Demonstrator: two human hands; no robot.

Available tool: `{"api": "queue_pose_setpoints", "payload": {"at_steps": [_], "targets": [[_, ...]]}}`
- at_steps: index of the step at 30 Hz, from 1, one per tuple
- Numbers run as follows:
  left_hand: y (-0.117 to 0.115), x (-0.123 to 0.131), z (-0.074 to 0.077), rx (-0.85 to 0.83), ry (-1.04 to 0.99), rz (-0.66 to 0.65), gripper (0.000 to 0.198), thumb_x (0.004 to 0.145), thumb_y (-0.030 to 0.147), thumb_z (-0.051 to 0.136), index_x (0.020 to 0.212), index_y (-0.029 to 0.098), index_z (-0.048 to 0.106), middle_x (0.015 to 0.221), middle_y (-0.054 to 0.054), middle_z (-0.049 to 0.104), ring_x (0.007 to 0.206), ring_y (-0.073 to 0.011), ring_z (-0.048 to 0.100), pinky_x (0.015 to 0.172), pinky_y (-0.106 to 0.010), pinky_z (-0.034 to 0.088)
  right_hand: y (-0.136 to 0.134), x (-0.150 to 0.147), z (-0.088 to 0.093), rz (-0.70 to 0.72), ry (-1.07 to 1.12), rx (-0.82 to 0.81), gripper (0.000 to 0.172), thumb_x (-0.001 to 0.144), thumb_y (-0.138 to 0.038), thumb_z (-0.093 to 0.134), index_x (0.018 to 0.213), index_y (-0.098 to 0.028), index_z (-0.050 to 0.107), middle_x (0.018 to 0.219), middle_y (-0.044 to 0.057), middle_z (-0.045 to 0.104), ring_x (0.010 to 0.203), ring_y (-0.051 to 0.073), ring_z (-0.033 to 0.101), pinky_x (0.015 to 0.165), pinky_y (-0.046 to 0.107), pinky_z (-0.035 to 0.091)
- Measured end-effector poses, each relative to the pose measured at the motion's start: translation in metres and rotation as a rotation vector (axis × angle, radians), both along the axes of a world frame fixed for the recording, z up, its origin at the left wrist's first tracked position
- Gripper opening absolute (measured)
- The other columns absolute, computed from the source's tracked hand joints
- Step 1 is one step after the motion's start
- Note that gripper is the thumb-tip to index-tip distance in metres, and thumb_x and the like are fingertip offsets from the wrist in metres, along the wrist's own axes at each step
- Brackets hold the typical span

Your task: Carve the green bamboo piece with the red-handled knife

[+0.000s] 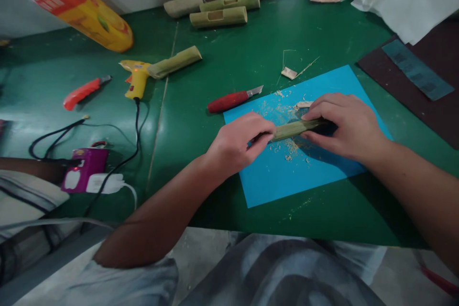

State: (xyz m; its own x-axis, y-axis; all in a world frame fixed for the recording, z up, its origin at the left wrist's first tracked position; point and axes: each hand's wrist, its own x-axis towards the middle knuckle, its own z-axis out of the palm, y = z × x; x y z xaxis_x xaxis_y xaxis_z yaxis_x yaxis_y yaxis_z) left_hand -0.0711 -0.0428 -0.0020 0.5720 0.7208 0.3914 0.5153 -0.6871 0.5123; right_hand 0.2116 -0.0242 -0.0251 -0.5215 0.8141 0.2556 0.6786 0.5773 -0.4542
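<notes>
A short greenish bamboo tube (289, 131) lies level between my two hands, just over a blue sheet (258, 186). My left hand (239, 141) pinches its left end, fingers closed. My right hand (344, 124) is wrapped round the right end, thumb below and fingers above. Pale shavings (289, 157) are scattered on the sheet under and around the tube. Behind the right fingertips lies a pale bamboo piece (303, 104), partly hidden. A red-handled craft knife (233, 101) rests at the sheet's upper left edge, its blade pointing right.
Left of me lie a yellow glue gun (138, 79) with a bamboo piece (179, 61) against it, a red cutter (84, 93) and a purple power adapter (86, 165) with cords. Notched bamboo tubes (218, 17) and a large bottle (82, 9) stand behind. Another person's arm (32, 170) shows at left.
</notes>
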Motion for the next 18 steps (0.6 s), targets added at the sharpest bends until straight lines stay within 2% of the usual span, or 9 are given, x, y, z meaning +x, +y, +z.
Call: {"api": "queue_pose_setpoints", "payload": {"at_steps": [6, 13, 18], "targets": [[0.0018, -0.0009, -0.0012, 0.006, 0.031, -0.002, 0.009, 0.100, 0.018, 0.066, 0.098, 0.018, 0.074, 0.087, -0.002, 0.076, 0.081, -0.0142, 0.071, 0.076, -0.026, 0.059, 0.0007, 0.0010, -0.0020, 0.000, 0.000, 0.010, 0.022, 0.091, -0.051, 0.070, 0.102, -0.032, 0.072, 0.108, 0.005, 0.077, 0.101, 0.032, 0.070, 0.077, 0.045, 0.048], [0.0000, -0.0038, -0.0042, 0.141, 0.073, -0.026, 0.012, 0.102, 0.019, 0.064, 0.100, 0.017, 0.077, 0.095, -0.005, 0.079, 0.089, -0.0159, 0.075, 0.080, -0.027, 0.062, -0.0002, 0.0003, -0.0019, -0.007, 0.000, 0.021, 0.021, 0.092, -0.050, 0.070, 0.103, -0.032, 0.071, 0.111, 0.005, 0.077, 0.103, 0.032, 0.070, 0.078, 0.045, 0.048], [-0.0031, -0.0073, -0.0026, 0.220, 0.170, -0.046, 0.015, 0.100, 0.027, 0.071, 0.109, 0.016, 0.076, 0.102, -0.008, 0.080, 0.091, -0.0184, 0.077, 0.075, -0.027, 0.063, 0.0001, -0.0004, -0.0004, 0.004, -0.001, 0.012, 0.022, 0.092, -0.050, 0.070, 0.103, -0.031, 0.072, 0.111, 0.005, 0.078, 0.103, 0.033, 0.071, 0.077, 0.047, 0.049]]}}
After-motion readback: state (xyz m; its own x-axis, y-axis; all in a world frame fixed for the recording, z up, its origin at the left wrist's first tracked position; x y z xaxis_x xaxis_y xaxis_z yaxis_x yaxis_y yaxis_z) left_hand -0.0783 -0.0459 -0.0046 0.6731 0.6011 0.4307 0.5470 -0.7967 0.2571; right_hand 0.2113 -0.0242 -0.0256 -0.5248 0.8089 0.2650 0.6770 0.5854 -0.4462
